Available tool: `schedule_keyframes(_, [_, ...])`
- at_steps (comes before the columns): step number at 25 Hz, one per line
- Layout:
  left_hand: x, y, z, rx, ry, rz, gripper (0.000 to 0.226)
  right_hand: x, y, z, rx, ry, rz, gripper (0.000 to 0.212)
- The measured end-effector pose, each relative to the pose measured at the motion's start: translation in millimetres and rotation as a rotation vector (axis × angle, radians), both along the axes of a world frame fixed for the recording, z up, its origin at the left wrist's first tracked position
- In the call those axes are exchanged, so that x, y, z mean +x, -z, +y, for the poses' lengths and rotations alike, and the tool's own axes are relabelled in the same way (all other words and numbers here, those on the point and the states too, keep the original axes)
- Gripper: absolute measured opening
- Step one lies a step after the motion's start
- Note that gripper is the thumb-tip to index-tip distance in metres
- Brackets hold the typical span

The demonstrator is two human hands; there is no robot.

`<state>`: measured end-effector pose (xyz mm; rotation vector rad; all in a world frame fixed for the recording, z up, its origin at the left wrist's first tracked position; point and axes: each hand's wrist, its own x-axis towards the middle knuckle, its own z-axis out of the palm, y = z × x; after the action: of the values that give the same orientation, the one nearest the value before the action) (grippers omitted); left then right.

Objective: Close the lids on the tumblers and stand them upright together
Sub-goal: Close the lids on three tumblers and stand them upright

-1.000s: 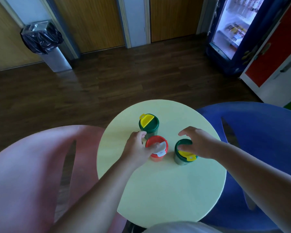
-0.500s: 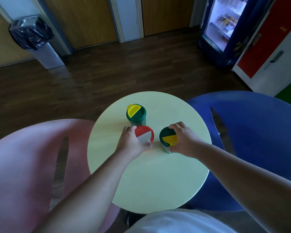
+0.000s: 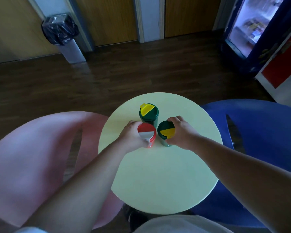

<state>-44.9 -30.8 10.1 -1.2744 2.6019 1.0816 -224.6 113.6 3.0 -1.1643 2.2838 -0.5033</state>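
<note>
On a round, pale yellow worktop (image 3: pixel 158 174), seen from above by a head camera, three lidded tumblers stand upright in a tight cluster. At the centre of the cluster is the red tumbler (image 3: pixel 147 134), whose red lid has a white flap lying flat across its near half. The left hand (image 3: pixel 131 136) grips it from its left side, fingers curled round the far wall and thumb against the near wall.

Just right of the red tumbler stands the near green tumbler (image 3: pixel 166 132), its yellow flap lying flat on the lid. The right hand (image 3: pixel 181 132) holds this one from the right, fingers curled over the far rim and thumb low on the near side. Whether these two tumblers touch cannot be told.

Just behind the red tumbler stands the far green tumbler (image 3: pixel 148 113), with no hand on it, its yellow flap covering the left part of the lid.

Left of the red tumbler is a pink chair (image 3: pixel 32 157); right of it, a blue chair (image 3: pixel 259 140). Well behind it, across a dark wooden floor (image 3: pixel 107 78), stand a bin (image 3: pixel 62 31) lined with a black bag and a lit drinks fridge (image 3: pixel 252 27).
</note>
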Motion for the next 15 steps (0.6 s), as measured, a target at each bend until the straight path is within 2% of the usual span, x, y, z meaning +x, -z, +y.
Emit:
schedule_keyframes(4, [1, 1, -8, 0.016, -0.001, 0.016, 0.09, 6, 5, -9, 0.012, -0.003, 0.01, 0.091])
schedule_keyframes(8, [1, 6, -2, 0.004, 0.005, 0.034, 0.097, 0, 3, -7, 0.058, -0.035, 0.019, 0.096])
schedule_keyframes(12, [-1, 16, 10, -0.094, -0.12, 0.07, 0.096, 2, 1, -10, 0.025, 0.043, -0.028, 0.08])
schedule_keyframes(15, [-5, 21, 11, -0.076, -0.153, 0.082, 0.09, 5, -1, -15, 0.024, 0.064, -0.045, 0.08])
